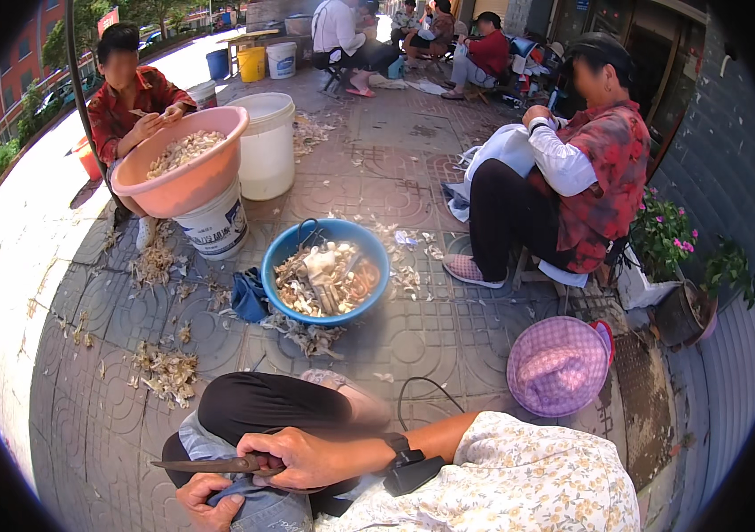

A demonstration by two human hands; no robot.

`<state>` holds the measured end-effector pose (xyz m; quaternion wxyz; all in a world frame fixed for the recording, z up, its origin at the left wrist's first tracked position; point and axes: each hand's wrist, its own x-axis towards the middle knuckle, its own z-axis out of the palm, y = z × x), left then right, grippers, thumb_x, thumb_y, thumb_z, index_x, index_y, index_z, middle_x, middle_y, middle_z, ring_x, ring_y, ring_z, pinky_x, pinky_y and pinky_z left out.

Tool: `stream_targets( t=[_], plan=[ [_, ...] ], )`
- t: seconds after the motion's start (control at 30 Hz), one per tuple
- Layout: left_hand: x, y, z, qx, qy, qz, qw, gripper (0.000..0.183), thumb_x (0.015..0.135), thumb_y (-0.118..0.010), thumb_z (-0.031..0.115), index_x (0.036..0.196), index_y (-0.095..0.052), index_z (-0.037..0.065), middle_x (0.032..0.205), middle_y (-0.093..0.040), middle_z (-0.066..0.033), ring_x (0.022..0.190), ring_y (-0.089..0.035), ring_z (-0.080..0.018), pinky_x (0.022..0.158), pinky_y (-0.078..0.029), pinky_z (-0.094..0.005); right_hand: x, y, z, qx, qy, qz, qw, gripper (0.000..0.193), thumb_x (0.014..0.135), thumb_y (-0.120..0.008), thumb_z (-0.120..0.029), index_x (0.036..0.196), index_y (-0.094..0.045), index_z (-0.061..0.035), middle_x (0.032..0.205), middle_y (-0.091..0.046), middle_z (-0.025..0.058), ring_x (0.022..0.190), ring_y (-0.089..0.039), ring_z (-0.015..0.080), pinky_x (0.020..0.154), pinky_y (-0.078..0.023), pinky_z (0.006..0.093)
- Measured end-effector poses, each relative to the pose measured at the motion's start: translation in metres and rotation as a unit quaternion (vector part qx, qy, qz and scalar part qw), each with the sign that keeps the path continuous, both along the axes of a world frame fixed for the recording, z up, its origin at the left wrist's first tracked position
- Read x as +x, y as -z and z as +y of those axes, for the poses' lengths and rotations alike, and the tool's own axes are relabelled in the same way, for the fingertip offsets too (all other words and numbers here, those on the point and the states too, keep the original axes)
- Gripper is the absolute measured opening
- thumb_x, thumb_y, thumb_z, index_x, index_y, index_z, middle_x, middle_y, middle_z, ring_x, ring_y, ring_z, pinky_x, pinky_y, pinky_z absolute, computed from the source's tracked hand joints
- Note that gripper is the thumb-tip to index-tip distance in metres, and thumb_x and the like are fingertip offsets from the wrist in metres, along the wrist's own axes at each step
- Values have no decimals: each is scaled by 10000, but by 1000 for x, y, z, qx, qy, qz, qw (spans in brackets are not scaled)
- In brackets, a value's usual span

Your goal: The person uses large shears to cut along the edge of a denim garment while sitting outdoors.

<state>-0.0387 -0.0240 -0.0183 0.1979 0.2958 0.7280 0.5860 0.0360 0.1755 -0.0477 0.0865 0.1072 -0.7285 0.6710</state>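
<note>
My right hand (pixel 302 457) grips a pair of dark, worn scissors (pixel 205 465), fingers round the handles and blades pointing left. Just below the blades is my left hand (pixel 207 503), its fingers curled in with thumb and forefinger close together. Whatever it may hold is too small or hidden to make out. Faded blue denim cloth (pixel 264 507) lies over my lap beneath both hands. In front of my knees stands a blue basin (pixel 382 288) filled with pale garlic-like bulbs, stalks and peelings.
Peelings (pixel 165 372) litter the paving. A pink basin (pixel 165 197) rests on a white bucket (pixel 216 232), with a seated person (pixel 125 97) behind it. Another person (pixel 603 168) sits at right, near a checked pink hat (pixel 555 368) and potted flowers (pixel 665 235). More people sit farther back.
</note>
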Motion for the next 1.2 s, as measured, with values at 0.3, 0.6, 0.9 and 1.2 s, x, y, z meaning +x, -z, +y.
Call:
stream_targets(
  t=[0.3, 0.6, 0.9, 1.2],
  plan=[
    [0, -1, -1, -11, 3, 2, 1000, 178, 683, -692, 71, 798, -586, -13, 774, -509, -24, 712, -476, -128, 648, -394, -262, -1, 2, -2, -8, 5, 9, 1000, 329, 725, -655, 8, 992, -466, -24, 646, -481, 39, 564, -481, 161, 525, -383, 309],
    [-3, 9, -8, -4, 11, -18, 1000, 181, 685, -649, -5, 853, -583, -29, 872, -538, -49, 819, -507, -157, 738, -420, -277, -1, 3, -2, -25, 12, 28, 999, 316, 718, -648, 15, 966, -457, -24, 624, -459, 38, 537, -451, 166, 509, -356, 321],
    [-3, 9, -9, -20, 9, -28, 999, 162, 689, -632, 7, 840, -578, -23, 869, -542, -45, 816, -513, -157, 751, -420, -274, -1, 5, 1, -8, -9, 19, 1000, 348, 766, -682, -11, 1046, -476, -29, 702, -530, 54, 572, -507, 145, 529, -413, 295],
    [2, -4, -2, -32, 5, -25, 999, 160, 694, -628, 21, 837, -574, -26, 855, -539, -52, 829, -515, -168, 766, -417, -282, -1, 6, 0, 6, 4, 19, 1000, 337, 753, -676, 5, 1023, -478, -31, 695, -535, 52, 573, -513, 145, 531, -414, 293]
  ],
)
